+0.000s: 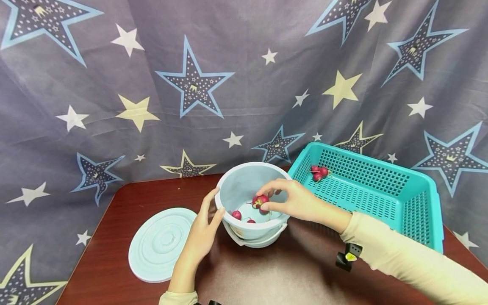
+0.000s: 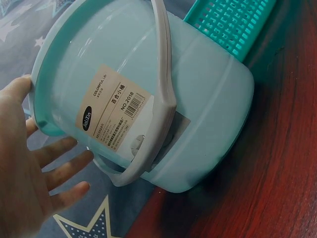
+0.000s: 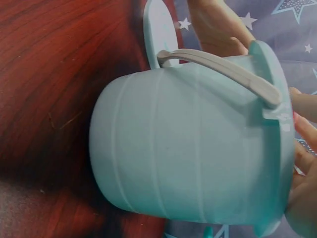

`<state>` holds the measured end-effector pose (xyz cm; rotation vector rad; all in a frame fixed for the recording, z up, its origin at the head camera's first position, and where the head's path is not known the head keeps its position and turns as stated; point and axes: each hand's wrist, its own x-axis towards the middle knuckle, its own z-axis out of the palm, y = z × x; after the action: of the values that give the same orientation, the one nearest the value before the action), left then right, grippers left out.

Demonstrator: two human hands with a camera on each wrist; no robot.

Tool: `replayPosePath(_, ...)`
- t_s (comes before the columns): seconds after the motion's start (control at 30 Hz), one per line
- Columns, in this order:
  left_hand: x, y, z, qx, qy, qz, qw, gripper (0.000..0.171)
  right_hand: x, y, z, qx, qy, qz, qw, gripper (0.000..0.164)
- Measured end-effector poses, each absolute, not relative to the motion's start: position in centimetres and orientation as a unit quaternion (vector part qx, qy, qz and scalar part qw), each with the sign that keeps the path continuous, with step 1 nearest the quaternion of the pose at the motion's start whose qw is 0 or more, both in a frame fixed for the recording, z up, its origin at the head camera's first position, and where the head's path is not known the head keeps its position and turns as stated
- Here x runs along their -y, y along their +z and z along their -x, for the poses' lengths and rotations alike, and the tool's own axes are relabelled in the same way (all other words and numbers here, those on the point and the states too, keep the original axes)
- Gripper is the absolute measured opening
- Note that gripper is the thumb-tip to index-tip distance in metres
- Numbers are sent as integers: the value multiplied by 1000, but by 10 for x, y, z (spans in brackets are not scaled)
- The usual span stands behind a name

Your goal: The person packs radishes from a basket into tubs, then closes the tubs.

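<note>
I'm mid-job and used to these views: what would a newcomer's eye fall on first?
Probably the red radishes that the right grip holds inside the pale bucket, low in the middle of the head view. Next, the turquoise basket to its right, with more radishes in the far left corner. Behind it all hangs the star-patterned curtain.

Smooth plastic bucket (image 3: 190, 144), glossy wood-grained table (image 1: 267, 275), cloth backdrop (image 1: 236, 110)
</note>
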<state>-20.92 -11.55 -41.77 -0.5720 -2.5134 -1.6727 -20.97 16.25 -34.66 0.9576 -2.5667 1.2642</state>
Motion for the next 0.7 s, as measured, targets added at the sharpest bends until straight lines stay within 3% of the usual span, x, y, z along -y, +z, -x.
replayPosePath(0.7, 116, -420, 211, 824, -537, 178, 33, 53, -162, -350, 211, 846, 410, -337, 52, 24)
